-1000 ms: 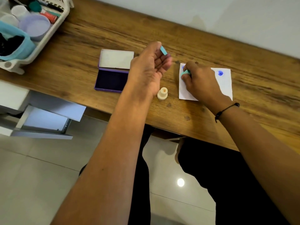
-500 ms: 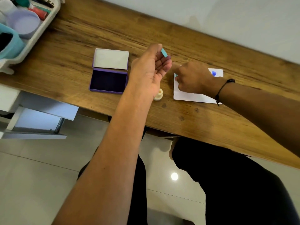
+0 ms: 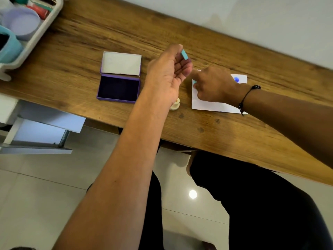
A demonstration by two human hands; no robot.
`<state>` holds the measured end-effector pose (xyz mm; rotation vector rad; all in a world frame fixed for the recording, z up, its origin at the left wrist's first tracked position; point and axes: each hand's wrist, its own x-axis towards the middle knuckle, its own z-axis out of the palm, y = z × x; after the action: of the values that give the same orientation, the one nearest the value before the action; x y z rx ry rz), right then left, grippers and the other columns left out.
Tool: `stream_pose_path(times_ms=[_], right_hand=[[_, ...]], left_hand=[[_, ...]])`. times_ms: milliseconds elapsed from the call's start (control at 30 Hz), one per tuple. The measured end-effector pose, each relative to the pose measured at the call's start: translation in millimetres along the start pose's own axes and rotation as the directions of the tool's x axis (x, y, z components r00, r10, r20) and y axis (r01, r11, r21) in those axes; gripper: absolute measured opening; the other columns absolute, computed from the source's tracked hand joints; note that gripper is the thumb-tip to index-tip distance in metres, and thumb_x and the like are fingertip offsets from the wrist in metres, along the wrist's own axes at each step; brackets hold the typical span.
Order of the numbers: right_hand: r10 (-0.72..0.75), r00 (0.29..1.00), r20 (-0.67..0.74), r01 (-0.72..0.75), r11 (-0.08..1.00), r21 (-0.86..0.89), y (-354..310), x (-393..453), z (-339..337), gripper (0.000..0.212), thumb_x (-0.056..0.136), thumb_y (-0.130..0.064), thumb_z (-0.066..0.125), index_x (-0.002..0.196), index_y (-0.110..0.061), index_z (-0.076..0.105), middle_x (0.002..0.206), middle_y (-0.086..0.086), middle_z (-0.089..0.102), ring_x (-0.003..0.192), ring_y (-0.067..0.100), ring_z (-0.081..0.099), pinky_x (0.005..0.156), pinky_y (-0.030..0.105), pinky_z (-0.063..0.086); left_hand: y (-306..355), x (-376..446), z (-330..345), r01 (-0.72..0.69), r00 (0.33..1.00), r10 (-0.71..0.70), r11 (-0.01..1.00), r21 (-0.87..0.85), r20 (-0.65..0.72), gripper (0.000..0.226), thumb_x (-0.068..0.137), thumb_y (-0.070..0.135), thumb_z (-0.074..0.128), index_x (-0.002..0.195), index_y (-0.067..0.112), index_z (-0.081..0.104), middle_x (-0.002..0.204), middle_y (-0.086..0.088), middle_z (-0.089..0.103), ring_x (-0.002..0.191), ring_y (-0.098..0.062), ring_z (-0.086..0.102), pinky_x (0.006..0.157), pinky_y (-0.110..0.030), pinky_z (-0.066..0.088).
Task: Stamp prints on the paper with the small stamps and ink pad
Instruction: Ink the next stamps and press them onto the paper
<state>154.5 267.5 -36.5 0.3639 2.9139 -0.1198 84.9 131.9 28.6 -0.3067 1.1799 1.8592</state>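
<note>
My right hand (image 3: 212,85) rests on the white paper (image 3: 216,106), fingers closed around a small teal stamp (image 3: 194,82) pressed at the paper's left edge. A blue print (image 3: 236,79) shows at the paper's far right corner. My left hand (image 3: 169,69) hovers above the table between ink pad and paper, pinching a small teal cap (image 3: 184,55) at its fingertips. The purple ink pad (image 3: 119,89) lies open to the left, its white-lined lid (image 3: 121,63) folded back. A cream stamp (image 3: 175,105) stands on the table, partly hidden by my left wrist.
A white rack (image 3: 36,35) at the far left corner holds a lilac bowl (image 3: 21,22), a teal cup (image 3: 10,47) and other items. The wooden table (image 3: 234,138) runs along a white wall. Below its front edge are my legs, tiled floor and a white shelf unit (image 3: 36,134).
My right forearm has swung flatter over the paper, and the hand with the teal stamp has shifted slightly left. My left hand with the cap has stayed put.
</note>
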Motion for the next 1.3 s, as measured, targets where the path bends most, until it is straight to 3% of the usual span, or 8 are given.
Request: stream_pose_path(times_ms=[233, 333, 500, 667, 767, 1100, 1200, 1300], right_hand=[[0.053, 0.999, 0.012, -0.054, 0.995, 0.088, -3.2, -7.3, -4.8, 0.03, 0.087, -0.017, 0.046, 0.116, -0.009, 0.043, 0.082, 0.018, 0.061, 0.066, 0.026, 0.045, 0.051, 0.029, 0.029], [0.158, 0.987, -0.02, -0.145, 0.944, 0.297, -1.0, -16.3, -10.1, 0.021, 0.089, -0.015, 0.049, 0.108, -0.006, 0.048, 0.101, 0.019, 0.065, 0.08, 0.029, 0.052, 0.062, 0.029, 0.032], [0.467, 0.878, -0.102, -0.178, 0.517, 0.837, 4.6, -42.8, -27.0, 0.012, 0.088, -0.019, 0.05, 0.077, -0.024, 0.047, 0.082, 0.001, 0.058, 0.058, 0.009, 0.047, 0.052, 0.027, 0.037], [0.567, 0.824, 0.003, -0.103, 0.144, 0.984, -2.2, -58.2, -40.3, 0.022, 0.087, -0.011, 0.049, 0.067, -0.021, 0.046, 0.05, -0.006, 0.049, 0.034, 0.005, 0.034, 0.038, 0.019, 0.033], [0.572, 0.818, 0.057, -0.079, 0.014, 0.997, -5.3, -60.3, -43.1, 0.023, 0.088, -0.008, 0.047, 0.067, -0.019, 0.047, 0.035, -0.015, 0.043, 0.033, 0.007, 0.029, 0.039, 0.019, 0.032], [0.565, 0.814, 0.131, -0.097, -0.09, 0.991, -10.8, -62.4, -37.1, 0.027, 0.087, -0.004, 0.044, 0.065, -0.019, 0.048, 0.044, -0.004, 0.039, 0.035, 0.009, 0.025, 0.042, 0.02, 0.029], [0.533, 0.841, 0.088, -0.108, 0.005, 0.994, -21.6, -59.5, -39.1, 0.027, 0.088, -0.006, 0.047, 0.065, -0.019, 0.051, 0.054, 0.002, 0.043, 0.036, 0.008, 0.03, 0.042, 0.02, 0.027], [0.43, 0.901, -0.048, -0.052, 0.216, 0.975, -49.6, -41.1, -52.0, 0.018, 0.084, -0.011, 0.054, 0.068, -0.02, 0.056, 0.052, -0.008, 0.057, 0.04, 0.003, 0.042, 0.039, 0.017, 0.029]], left_hand=[[-2.0, 1.0, 0.3, -0.02, 1.0, 0.02, 1.0, -0.008, -0.001, 0.014, 0.085, 0.011, 0.059, 0.073, 0.003, 0.058, 0.065, -0.011, 0.061, 0.059, -0.016, 0.06, 0.058, -0.021, 0.054], [2.3, 2.9, -6.1, -0.052, 0.999, 0.052, 0.999, -0.009, -0.014, 0.015, 0.084, 0.011, 0.059, 0.072, 0.003, 0.058, 0.052, -0.008, 0.063, 0.053, -0.015, 0.06, 0.055, -0.021, 0.053], [6.6, 5.9, -12.2, -0.082, 0.995, 0.083, 0.997, 0.01, -0.05, 0.016, 0.085, 0.011, 0.057, 0.071, 0.002, 0.057, 0.048, -0.005, 0.061, 0.052, -0.014, 0.059, 0.053, -0.02, 0.052], [1.8, 3.6, -6.5, -0.062, 0.998, 0.062, 0.996, 0.058, -0.009, 0.015, 0.086, 0.012, 0.056, 0.075, 0.002, 0.057, 0.064, -0.01, 0.058, 0.058, -0.015, 0.058, 0.053, -0.018, 0.052], [-1.7, 0.4, -3.2, -0.052, 0.998, 0.049, 0.992, 0.115, 0.03, 0.014, 0.086, 0.011, 0.056, 0.076, 0.002, 0.057, 0.069, -0.011, 0.059, 0.061, -0.016, 0.058, 0.054, -0.019, 0.052], [-0.7, 0.3, -3.9, -0.06, 0.998, 0.055, 0.987, 0.151, 0.04, 0.013, 0.087, 0.012, 0.055, 0.079, 0.002, 0.059, 0.071, -0.011, 0.061, 0.063, -0.016, 0.06, 0.055, -0.019, 0.054], [6.6, -0.5, -13.7, -0.079, 0.997, 0.079, 0.991, 0.107, 0.0, 0.013, 0.087, 0.013, 0.055, 0.083, 0.001, 0.059, 0.071, -0.011, 0.062, 0.063, -0.015, 0.06, 0.055, -0.019, 0.053], [21.8, -3.8, -36.1, -0.128, 0.987, 0.124, 0.991, -0.035, -0.106, 0.014, 0.086, 0.012, 0.055, 0.085, -0.002, 0.058, 0.066, -0.011, 0.062, 0.059, -0.015, 0.059, 0.053, -0.017, 0.053]])
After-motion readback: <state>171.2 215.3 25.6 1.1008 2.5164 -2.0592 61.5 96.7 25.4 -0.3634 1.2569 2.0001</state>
